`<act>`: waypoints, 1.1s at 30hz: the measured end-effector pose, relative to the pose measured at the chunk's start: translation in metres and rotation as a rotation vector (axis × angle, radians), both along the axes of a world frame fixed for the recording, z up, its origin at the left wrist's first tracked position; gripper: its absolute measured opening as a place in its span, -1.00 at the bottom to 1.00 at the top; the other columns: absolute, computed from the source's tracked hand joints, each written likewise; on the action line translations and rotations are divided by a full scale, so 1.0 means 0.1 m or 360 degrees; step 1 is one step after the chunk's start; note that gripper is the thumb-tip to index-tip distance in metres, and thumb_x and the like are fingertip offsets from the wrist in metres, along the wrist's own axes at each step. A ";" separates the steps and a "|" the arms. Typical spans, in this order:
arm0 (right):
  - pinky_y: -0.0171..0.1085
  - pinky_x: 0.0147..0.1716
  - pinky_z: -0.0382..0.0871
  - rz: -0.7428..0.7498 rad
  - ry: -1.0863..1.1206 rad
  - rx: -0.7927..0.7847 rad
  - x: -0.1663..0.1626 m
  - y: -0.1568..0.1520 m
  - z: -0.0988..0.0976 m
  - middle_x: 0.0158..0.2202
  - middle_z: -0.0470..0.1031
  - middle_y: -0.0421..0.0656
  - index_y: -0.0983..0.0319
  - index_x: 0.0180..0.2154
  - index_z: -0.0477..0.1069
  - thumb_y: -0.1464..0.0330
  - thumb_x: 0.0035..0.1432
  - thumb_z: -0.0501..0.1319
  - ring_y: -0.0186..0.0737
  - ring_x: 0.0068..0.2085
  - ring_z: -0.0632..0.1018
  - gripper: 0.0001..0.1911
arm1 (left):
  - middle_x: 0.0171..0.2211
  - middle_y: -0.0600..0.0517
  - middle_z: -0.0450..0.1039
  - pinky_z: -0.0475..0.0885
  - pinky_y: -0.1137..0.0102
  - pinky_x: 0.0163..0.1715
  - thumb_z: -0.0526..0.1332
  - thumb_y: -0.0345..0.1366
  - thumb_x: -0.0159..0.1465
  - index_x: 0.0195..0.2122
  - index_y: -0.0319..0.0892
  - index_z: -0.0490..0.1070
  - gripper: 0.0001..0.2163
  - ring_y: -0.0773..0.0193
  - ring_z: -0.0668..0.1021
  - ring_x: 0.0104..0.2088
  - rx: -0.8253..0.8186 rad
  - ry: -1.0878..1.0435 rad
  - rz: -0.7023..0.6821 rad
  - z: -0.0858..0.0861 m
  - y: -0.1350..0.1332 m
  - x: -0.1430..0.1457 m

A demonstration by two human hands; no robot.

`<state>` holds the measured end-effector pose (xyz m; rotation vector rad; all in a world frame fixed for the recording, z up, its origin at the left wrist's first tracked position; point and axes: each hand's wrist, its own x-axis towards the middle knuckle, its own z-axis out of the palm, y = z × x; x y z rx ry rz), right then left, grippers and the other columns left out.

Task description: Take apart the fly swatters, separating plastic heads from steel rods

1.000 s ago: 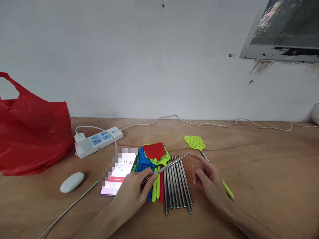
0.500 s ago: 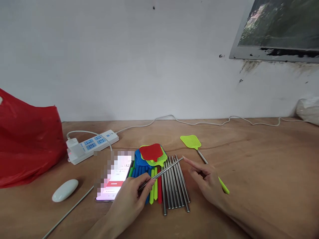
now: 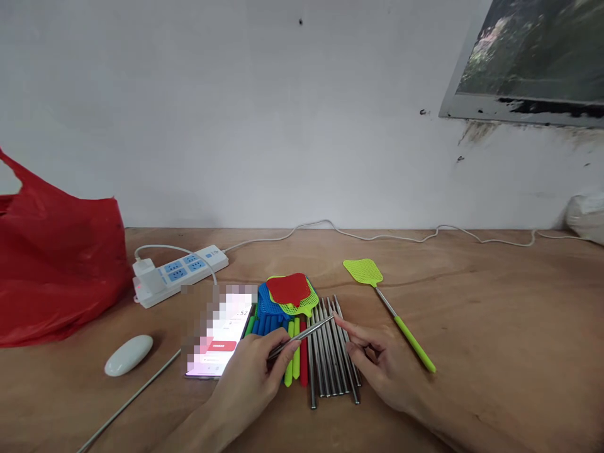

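Note:
My left hand [image 3: 257,371] pinches a slim metal rod [image 3: 311,328] between thumb and fingers, slanted up to the right. The index fingertip of my right hand [image 3: 377,365] touches the rod's far end; that finger is stretched out, the others loosely bent with nothing gripped. Below lies a row of several metal rods [image 3: 325,362] side by side. Left of them are lime handles [image 3: 289,358], a red handle [image 3: 303,358] and blue handles [image 3: 268,324]. Behind these are stacked a red fly swatter head [image 3: 287,289], a lime swatter head [image 3: 309,305] and blue swatter heads [image 3: 268,303].
A whole lime fly swatter [image 3: 413,340] lies to the right. On the left are a lit phone [image 3: 224,327], a white mouse [image 3: 128,355], a power strip [image 3: 207,257] and a red plastic bag [image 3: 61,270]. A white cable [image 3: 368,238] runs along the wall.
My right hand has moved left and slightly down, its fingertip at the rod's end. Less of the held rod sticks out from my left hand. The view has shifted slightly.

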<state>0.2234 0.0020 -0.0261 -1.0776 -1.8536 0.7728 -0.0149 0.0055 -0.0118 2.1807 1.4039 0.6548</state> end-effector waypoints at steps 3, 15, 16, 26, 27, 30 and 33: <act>-0.35 -0.60 -0.07 0.0025 -0.0014 0.0004 0.00 0.00 0.02 -0.60 -0.11 -0.36 0.30 0.16 0.48 0.42 0.21 0.07 -0.38 -0.59 0.02 -0.49 | -0.58 0.11 0.25 0.07 0.41 -0.54 -0.07 -0.07 0.44 -0.46 -0.13 0.31 -0.61 0.29 0.32 -0.58 -0.0009 0.0007 -0.0014 0.00 -0.01 0.00; -0.36 -0.59 -0.06 0.0067 -0.0007 0.0042 0.04 0.00 -0.03 -0.61 -0.10 -0.37 0.34 0.14 0.49 0.44 0.21 0.05 -0.38 -0.59 0.03 -0.49 | -0.61 0.13 0.23 0.05 0.43 -0.56 -0.04 -0.08 0.44 -0.47 -0.13 0.30 -0.61 0.32 0.30 -0.61 0.0067 -0.0050 -0.0048 -0.04 -0.01 -0.01; -0.35 -0.59 -0.06 0.0070 -0.0001 0.0026 0.04 0.00 -0.03 -0.61 -0.11 -0.37 0.33 0.14 0.50 0.43 0.21 0.05 -0.38 -0.60 0.02 -0.49 | -0.61 0.13 0.23 0.05 0.43 -0.57 -0.04 -0.08 0.44 -0.47 -0.14 0.30 -0.61 0.33 0.29 -0.61 0.0074 -0.0061 -0.0047 -0.03 -0.01 0.00; -0.28 -0.53 0.19 -0.0191 0.0414 -0.0200 -0.06 0.03 0.00 -0.61 0.09 -0.33 0.17 0.09 0.54 0.09 0.22 0.22 -0.27 -0.54 0.22 -0.51 | -0.55 0.14 0.18 0.09 0.43 -0.53 -0.06 -0.03 0.46 -0.48 -0.13 0.24 -0.59 0.32 0.27 -0.53 -0.0085 -0.0321 -0.0068 0.06 -0.01 0.06; -0.29 -0.55 0.18 -0.0200 0.0496 -0.0260 -0.07 0.05 0.02 -0.61 0.11 -0.33 0.17 0.06 0.54 0.05 0.21 0.23 -0.27 -0.55 0.23 -0.51 | -0.55 0.15 0.17 0.10 0.43 -0.52 -0.05 -0.03 0.46 -0.47 -0.13 0.24 -0.59 0.32 0.27 -0.52 -0.0103 -0.0339 -0.0084 0.06 -0.02 0.08; -0.36 -0.62 0.14 -0.0100 0.0652 -0.0504 -0.09 0.09 0.06 -0.59 0.23 -0.32 0.21 -0.05 0.55 -0.03 0.16 0.27 -0.35 -0.59 0.24 -0.49 | -0.52 0.14 0.24 0.16 0.44 -0.47 -0.03 -0.05 0.47 -0.43 -0.14 0.31 -0.62 0.30 0.32 -0.48 -0.0156 -0.0293 -0.0144 0.04 -0.06 0.10; -0.39 -0.65 0.18 0.0077 0.0724 -0.0686 -0.11 0.12 0.06 -0.53 0.38 -0.27 0.24 -0.24 0.54 -0.05 0.10 0.32 -0.42 -0.62 0.27 -0.53 | -0.49 0.12 0.34 0.22 0.43 -0.42 0.01 -0.07 0.46 -0.36 -0.14 0.39 -0.65 0.28 0.39 -0.44 -0.0158 -0.0202 -0.0201 0.03 -0.10 0.11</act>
